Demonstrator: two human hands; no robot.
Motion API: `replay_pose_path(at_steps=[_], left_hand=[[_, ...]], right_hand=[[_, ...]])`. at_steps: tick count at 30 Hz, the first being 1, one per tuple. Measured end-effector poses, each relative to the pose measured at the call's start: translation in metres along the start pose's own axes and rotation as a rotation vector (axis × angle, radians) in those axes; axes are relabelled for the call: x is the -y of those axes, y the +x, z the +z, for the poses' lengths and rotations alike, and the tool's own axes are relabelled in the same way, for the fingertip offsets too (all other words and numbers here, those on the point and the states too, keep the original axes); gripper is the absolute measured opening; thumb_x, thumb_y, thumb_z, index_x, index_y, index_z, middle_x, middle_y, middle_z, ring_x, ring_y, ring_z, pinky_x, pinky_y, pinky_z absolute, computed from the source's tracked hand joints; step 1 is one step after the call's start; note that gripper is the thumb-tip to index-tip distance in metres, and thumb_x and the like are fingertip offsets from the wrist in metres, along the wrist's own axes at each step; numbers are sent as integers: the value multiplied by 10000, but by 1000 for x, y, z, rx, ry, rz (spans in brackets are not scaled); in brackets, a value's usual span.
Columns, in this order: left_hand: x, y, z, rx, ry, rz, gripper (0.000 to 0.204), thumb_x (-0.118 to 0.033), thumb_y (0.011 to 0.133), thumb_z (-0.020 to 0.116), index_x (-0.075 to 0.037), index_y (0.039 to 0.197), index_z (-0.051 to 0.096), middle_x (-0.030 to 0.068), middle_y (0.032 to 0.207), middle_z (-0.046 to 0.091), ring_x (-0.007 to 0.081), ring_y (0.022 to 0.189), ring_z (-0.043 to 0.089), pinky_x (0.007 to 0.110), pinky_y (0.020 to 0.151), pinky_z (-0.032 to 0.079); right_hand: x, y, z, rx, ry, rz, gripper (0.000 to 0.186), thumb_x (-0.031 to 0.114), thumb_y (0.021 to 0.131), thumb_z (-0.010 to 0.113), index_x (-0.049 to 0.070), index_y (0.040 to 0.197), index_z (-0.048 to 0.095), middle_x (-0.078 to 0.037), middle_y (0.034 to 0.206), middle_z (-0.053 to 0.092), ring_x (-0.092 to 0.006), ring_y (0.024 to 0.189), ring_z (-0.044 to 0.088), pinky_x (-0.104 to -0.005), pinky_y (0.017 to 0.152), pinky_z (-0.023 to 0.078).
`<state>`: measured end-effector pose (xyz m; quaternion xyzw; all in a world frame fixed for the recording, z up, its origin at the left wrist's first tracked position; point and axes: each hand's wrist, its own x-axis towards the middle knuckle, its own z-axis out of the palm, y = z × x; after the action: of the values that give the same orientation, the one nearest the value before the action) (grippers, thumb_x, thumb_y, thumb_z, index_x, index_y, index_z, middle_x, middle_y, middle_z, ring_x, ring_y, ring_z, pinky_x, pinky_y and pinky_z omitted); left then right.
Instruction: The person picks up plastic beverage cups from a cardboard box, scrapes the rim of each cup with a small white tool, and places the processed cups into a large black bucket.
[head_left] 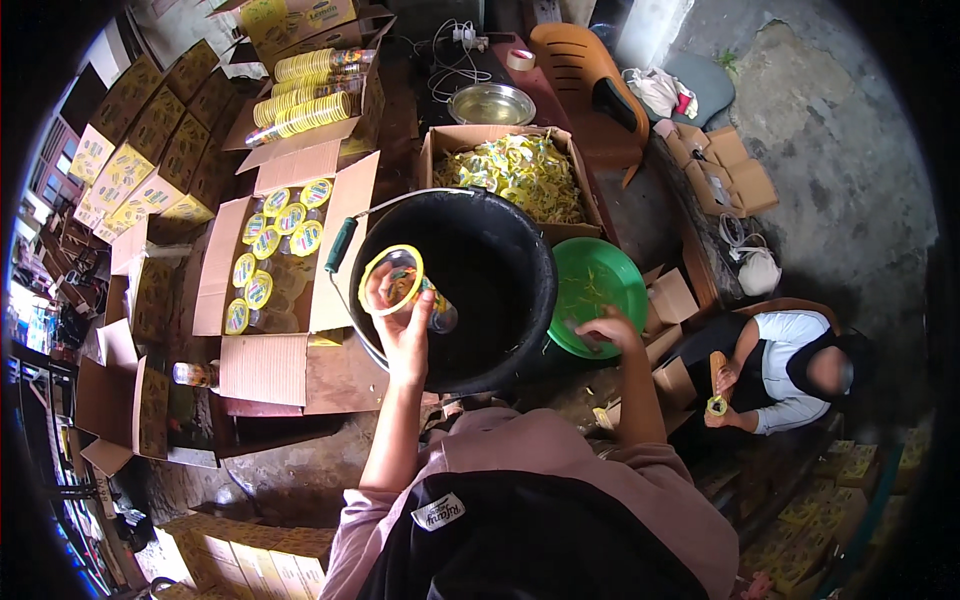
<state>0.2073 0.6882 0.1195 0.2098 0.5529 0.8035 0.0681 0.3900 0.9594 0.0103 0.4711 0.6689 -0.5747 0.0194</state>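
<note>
My left hand point(405, 325) is wrapped round a clear plastic cup point(443, 316) with a yellow rim and a colourful print. It holds the cup tilted, mouth toward me, above the near left side of a big black bucket point(490, 345). My right hand point(612, 328) dips over the near rim of a green basin point(632, 275) with thin yellow scraps in it. The fingers there are smeared, so whether they hold anything does not show.
Behind the bucket stands a carton of yellow scraps point(510, 175), with a metal bowl point(491, 104) beyond. An open carton point(222, 245) of lidded cups point(290, 218) lies at left; stacked yellow-rimmed cups point(300, 110) rest farther back. A co-worker point(795, 370) sits at right holding a cup.
</note>
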Motion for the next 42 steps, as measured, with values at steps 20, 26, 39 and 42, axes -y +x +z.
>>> replay_pose_path(at_steps=[20, 26, 39, 42], left_hand=[[-7, -14, 9, 368, -175, 10, 705, -86, 749, 605, -55, 1312, 182, 119, 1246, 336, 223, 1122, 402, 362, 937, 352], [-18, -16, 16, 331, -169, 27, 740, -54, 736, 635, -72, 1316, 176, 106, 1275, 298, 235, 1135, 388, 379, 939, 347], [-17, -21, 16, 276, -36, 116, 698, -127, 791, 588, -90, 1318, 132, 132, 1264, 295, 275, 1129, 415, 413, 936, 331], [-15, -22, 17, 283, -17, 138, 703, -105, 787, 588, -90, 1317, 127, 127, 1273, 272, 268, 1139, 396, 406, 937, 331]], right_hand=[[158, -133, 57, -476, 201, -1183, 109, -44, 722, 628, -21, 825, 600, -75, 734, 603, -107, 608, 569, -210, 545, 448], [166, -152, 101, -494, 184, -1395, 164, -85, 661, 646, -17, 805, 607, -97, 707, 608, -149, 575, 579, -230, 520, 456], [172, -169, 120, -483, 130, -1462, 186, -82, 639, 676, -20, 797, 598, -76, 653, 586, -135, 554, 560, -225, 504, 444], [170, -167, 120, -501, 101, -1458, 188, -74, 640, 683, -18, 797, 595, -78, 651, 587, -140, 552, 563, -229, 501, 445]])
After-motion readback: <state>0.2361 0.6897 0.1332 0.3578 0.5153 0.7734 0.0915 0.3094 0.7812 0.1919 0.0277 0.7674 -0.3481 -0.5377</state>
